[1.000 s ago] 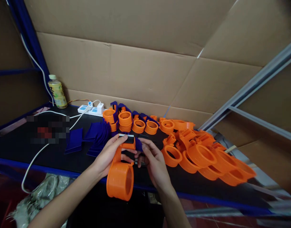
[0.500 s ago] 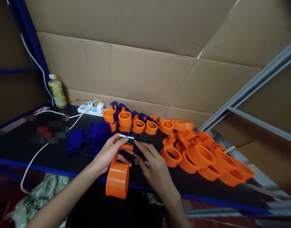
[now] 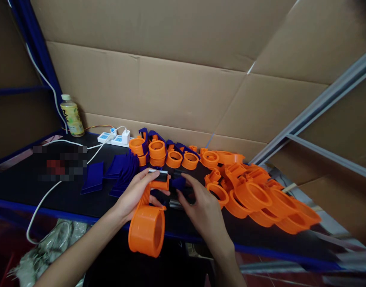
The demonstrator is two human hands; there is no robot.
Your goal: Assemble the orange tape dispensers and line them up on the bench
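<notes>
My left hand [image 3: 135, 195] grips an orange plastic tape dispenser [image 3: 147, 225] by its neck, with the round drum hanging toward me and the toothed metal blade [image 3: 159, 173] at the top. My right hand [image 3: 202, 207] hovers just right of it, fingers curled over a small dark blue piece [image 3: 179, 182] on the black table [image 3: 66, 191]; whether it grips the piece is unclear. A small metal part [image 3: 174, 204] lies under the right fingers.
A heap of orange dispenser shells [image 3: 254, 199] fills the right side. Orange rings [image 3: 157, 150] line the back. Flat blue plates [image 3: 111, 173] lie to the left. A power strip [image 3: 114, 138], white cables and a drink bottle [image 3: 71, 115] stand at back left. Cardboard walls surround the table.
My right hand drew away from the dispenser's blade end and shifted right and down toward the table. The dispenser in my left hand tilted slightly, drum swinging left.
</notes>
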